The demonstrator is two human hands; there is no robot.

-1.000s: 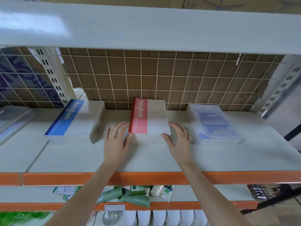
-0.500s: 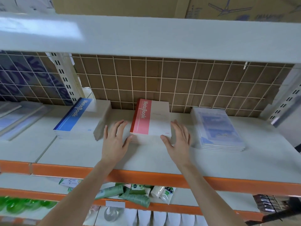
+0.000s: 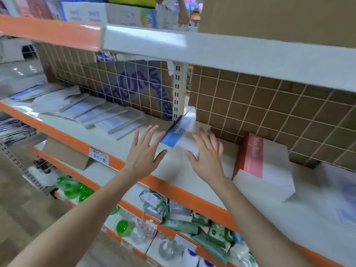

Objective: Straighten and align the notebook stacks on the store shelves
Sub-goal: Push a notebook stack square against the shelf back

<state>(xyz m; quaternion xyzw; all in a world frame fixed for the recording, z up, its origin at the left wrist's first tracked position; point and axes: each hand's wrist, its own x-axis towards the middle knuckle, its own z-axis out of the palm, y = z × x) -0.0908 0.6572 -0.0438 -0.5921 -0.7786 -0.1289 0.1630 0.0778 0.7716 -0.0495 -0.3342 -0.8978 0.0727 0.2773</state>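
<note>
left hand (image 3: 143,153) and right hand (image 3: 207,155), fingers spread and grasping nothing, flank the blue notebook stack (image 3: 178,135); red notebook stack (image 3: 264,166) lies rightward.

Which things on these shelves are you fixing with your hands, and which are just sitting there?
Part of the job:
- blue notebook stack, between the left hand and right hand, both open
- red notebook stack, to the right
- slanted row of pale notebooks, to the left

Just sitting there:
- green packets on the lower shelf
- price label
- cardboard box on top
</note>
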